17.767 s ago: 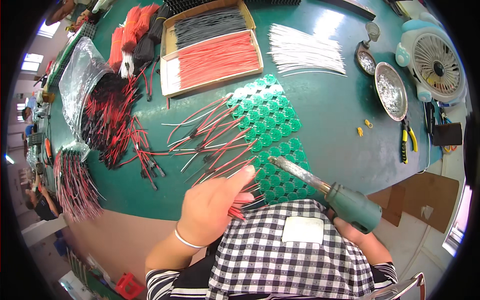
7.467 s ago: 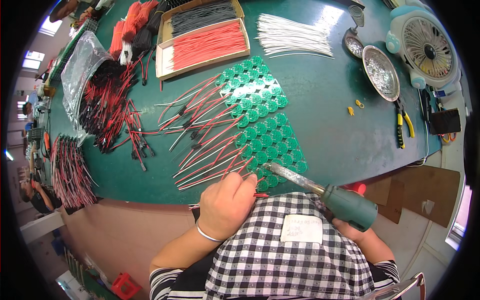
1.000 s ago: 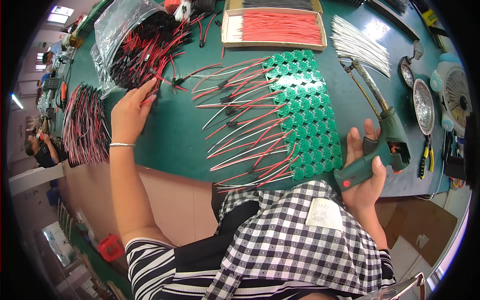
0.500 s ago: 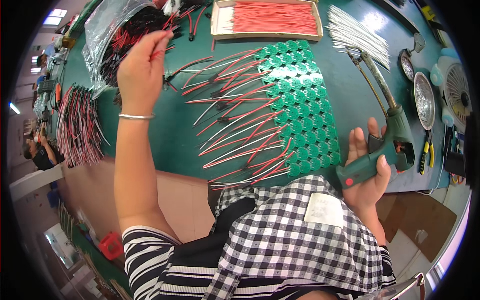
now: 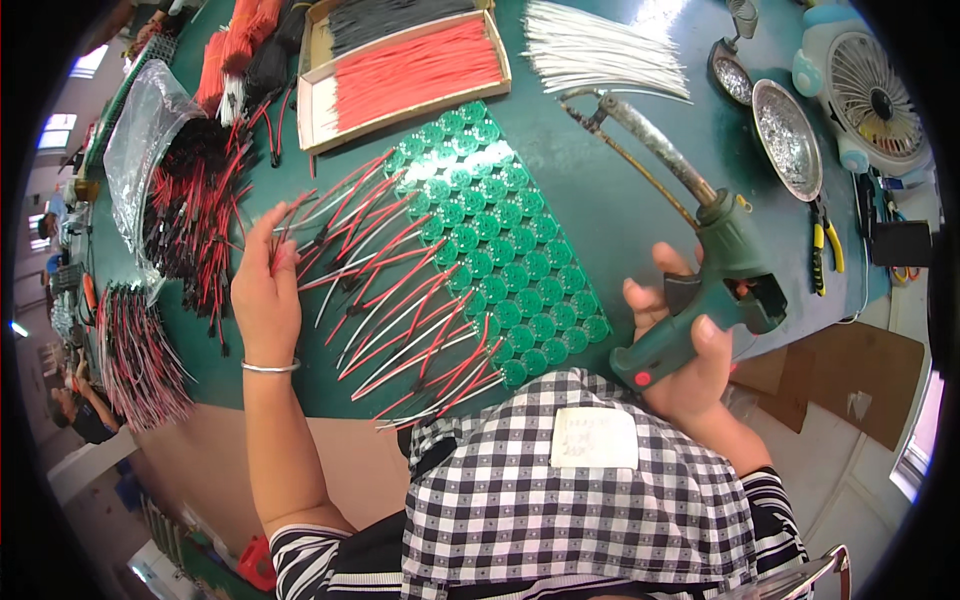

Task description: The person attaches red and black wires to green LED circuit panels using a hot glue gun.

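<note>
1. I see the green circuit boards [image 5: 500, 250] lying on the table [image 5: 590, 190], between its middle and near edge.
2. Red and white wires [image 5: 385, 265] run along the boards' left edge, nearly end to end; I judge that row mostly wired, though I cannot tell whether every joint is soldered.
3. The other rows show no wires, so I count them as left over.
4. The left hand [image 5: 268, 290] has thumb and fingers drawn together on what looks like red wire, beyond the boards' left edge.
5. The right hand [image 5: 690, 388] cradles the soldering gun [image 5: 720, 245], fingers loosely curled, its tip clear of the boards. No joint is being made.
6. More leads lie in the cable pile [image 5: 195, 220] toward the table's left edge.
</note>
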Tool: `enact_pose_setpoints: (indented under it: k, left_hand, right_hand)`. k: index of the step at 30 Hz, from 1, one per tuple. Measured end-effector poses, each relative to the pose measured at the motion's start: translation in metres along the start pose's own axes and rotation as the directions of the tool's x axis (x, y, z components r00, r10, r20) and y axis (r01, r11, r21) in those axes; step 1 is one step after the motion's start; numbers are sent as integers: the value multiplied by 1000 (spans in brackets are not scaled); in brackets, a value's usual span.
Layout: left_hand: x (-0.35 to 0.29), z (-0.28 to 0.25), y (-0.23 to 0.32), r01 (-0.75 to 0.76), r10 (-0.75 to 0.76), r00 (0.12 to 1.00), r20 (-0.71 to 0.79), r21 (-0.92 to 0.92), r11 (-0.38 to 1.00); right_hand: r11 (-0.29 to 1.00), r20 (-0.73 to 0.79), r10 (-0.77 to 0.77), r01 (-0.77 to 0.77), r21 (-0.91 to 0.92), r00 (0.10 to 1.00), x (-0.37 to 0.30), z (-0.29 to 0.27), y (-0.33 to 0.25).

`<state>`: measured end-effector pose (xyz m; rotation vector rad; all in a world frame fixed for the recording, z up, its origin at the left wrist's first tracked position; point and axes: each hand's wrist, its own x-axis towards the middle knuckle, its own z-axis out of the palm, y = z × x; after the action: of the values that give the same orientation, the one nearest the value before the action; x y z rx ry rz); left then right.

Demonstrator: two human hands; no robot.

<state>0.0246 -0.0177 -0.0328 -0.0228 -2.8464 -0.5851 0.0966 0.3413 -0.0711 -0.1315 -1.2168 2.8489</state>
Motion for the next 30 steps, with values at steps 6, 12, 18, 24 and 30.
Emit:
enact_pose_setpoints:
  k: [6,12,18,24,30]
  left_hand:
    - [10,-29,-10,-64,56,963,-264,-20,998]
    - [50,-32,-12,-151,223,955,-195,327,933]
    - [64,-20,-26,-180,204,979,-14,418,890]
    - [73,-17,-45,-275,279,960,17,238,931]
    - [73,-16,-60,-395,451,892,-19,451,800]
  right_hand:
    - [998,3,21,-21,-59,1000,-5,-5,0]
    - [996,-12,-8,6,-94,1000,-5,-5,2]
    - [996,-19,-47,46,-73,999,-2,-5,4]
    - [991,-7,-55,54,-122,998,0,-6,3]
    - [992,-10,-64,63,-112,998,0,-4,3]
